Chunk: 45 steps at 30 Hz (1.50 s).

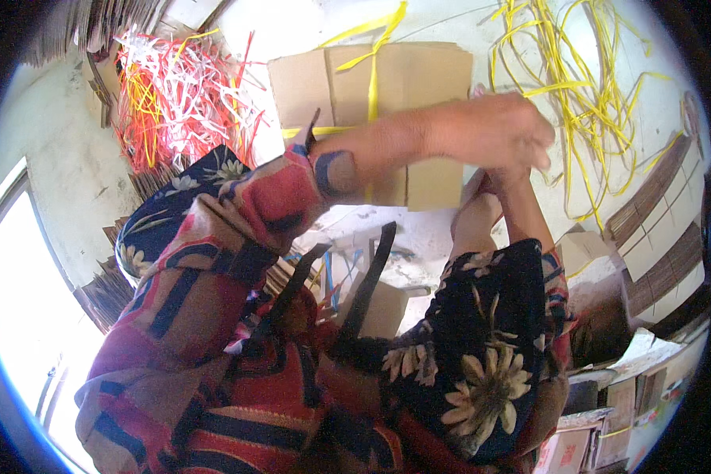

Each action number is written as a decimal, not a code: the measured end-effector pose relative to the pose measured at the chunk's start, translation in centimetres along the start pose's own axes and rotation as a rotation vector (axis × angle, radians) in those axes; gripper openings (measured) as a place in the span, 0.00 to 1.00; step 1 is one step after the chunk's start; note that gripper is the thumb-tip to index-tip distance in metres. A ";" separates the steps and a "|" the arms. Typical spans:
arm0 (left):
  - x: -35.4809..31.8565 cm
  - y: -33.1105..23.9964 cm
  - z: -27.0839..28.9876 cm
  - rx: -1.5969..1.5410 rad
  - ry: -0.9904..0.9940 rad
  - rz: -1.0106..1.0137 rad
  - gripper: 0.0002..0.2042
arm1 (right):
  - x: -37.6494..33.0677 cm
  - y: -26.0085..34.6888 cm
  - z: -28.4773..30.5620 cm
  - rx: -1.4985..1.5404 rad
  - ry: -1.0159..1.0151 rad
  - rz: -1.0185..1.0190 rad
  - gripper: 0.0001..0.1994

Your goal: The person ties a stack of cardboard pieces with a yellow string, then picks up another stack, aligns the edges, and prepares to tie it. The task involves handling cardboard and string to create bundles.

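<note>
My left arm reaches across to the right, and my left hand [502, 130] is bent over with its fingers curled down. It meets my right hand [504, 175], which lies mostly hidden beneath it, so its fingers cannot be made out. Whatever the left fingers hold, if anything, is hidden. Just left of the hands, on the floor, lies a bundle of flat brown cardboard pieces [438, 75]. A yellow plastic strap [373, 87] runs over the bundle lengthwise and crosswise, with loose ends at the far side. My left forearm covers part of the bundle.
Loose yellow straps [600, 103] lie tangled at the far right. A heap of red and white plastic strips [186, 99] lies at the far left. Cardboard stacks [656, 197] stand along the right, with more cardboard [118, 24] at the top left. My floral-clad knees [482, 355] are below the hands.
</note>
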<state>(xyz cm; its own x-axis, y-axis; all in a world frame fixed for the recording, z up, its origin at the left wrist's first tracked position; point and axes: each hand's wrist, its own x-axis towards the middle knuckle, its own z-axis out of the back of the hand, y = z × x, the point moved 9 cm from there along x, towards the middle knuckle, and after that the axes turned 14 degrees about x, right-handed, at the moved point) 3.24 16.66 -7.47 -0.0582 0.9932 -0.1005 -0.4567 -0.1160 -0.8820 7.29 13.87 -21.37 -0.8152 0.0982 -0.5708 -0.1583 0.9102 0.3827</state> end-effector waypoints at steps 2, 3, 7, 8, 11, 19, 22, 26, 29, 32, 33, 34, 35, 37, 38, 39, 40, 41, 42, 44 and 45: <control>-0.4 3.5 0.7 -0.257 0.210 0.480 0.13 | 0.1 -0.5 -0.8 0.223 0.250 -0.008 0.09; -0.1 4.1 1.7 -0.163 0.183 0.436 0.13 | 0.0 -0.5 -2.0 0.291 0.326 -0.017 0.09; 1.9 3.8 3.1 0.096 0.146 0.173 0.14 | -1.6 1.4 -5.6 0.271 0.191 0.083 0.06; 2.3 3.1 2.8 0.143 0.147 0.098 0.15 | -1.5 1.6 -5.3 0.284 0.185 0.122 0.07; 2.9 2.5 2.7 0.317 0.182 0.086 0.12 | -1.6 1.1 -3.9 0.177 0.141 0.122 0.04; -3.4 2.8 4.1 0.363 0.400 0.255 0.48 | -2.0 0.5 -4.5 0.205 0.210 0.036 0.11; -3.6 1.2 4.7 0.458 0.265 0.103 0.48 | -2.1 0.3 -4.7 0.176 0.261 0.035 0.11; -4.2 1.5 5.6 0.452 0.106 0.104 0.49 | -1.8 0.4 -4.6 0.218 0.289 0.011 0.11; -5.5 0.8 7.0 0.621 -0.153 0.156 0.46 | -1.8 0.2 -4.1 0.334 0.240 0.025 0.11; -6.7 -0.5 6.9 0.896 -0.229 0.131 0.38 | -1.2 -0.3 -3.5 0.436 0.203 0.022 0.11; -7.0 -1.1 6.6 1.005 -0.231 0.097 0.35 | -1.0 -0.4 -3.4 0.459 0.202 0.012 0.11; -7.2 -1.9 6.1 1.032 -0.248 0.030 0.34 | -1.2 -0.1 -3.9 0.467 0.113 0.024 0.11; -7.3 -2.7 5.7 1.058 -0.264 -0.038 0.33 | -1.5 0.3 -4.6 0.473 0.024 0.036 0.11; -7.6 -2.4 4.9 1.070 -0.243 -0.012 0.29 | -1.5 0.2 -4.4 0.450 -0.025 0.039 0.10; -7.9 -1.3 4.4 1.056 -0.209 0.084 0.26 | -1.2 -0.3 -3.5 0.417 0.018 0.030 0.10; -8.2 -0.2 4.2 1.042 -0.177 0.173 0.24 | -1.0 -0.4 -3.6 0.383 0.062 0.025 0.10; -8.5 0.4 4.0 1.026 -0.170 0.187 0.22 | -1.0 -0.4 -3.7 0.379 0.087 0.029 0.10; -8.7 1.0 3.9 1.010 -0.163 0.201 0.21 | -1.1 -0.4 -3.8 0.374 0.113 0.034 0.10; -8.9 1.6 3.8 0.998 -0.157 0.219 0.19 | -1.1 -0.3 -4.1 0.369 0.143 0.035 0.10; -9.4 2.9 4.2 0.828 -0.220 0.319 0.19 | -1.0 -0.1 -4.2 0.377 0.152 0.005 0.10; -9.4 3.3 4.5 0.739 -0.252 0.365 0.19 | -1.1 0.0 -4.2 0.378 0.154 -0.010 0.09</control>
<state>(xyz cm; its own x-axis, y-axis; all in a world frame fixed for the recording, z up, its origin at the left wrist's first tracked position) -1.70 6.91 -7.33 -0.4690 0.8725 -0.1370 -0.8267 -0.4883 -0.2795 5.79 12.07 -17.68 -0.8929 0.0533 -0.4471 0.0258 0.9974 0.0672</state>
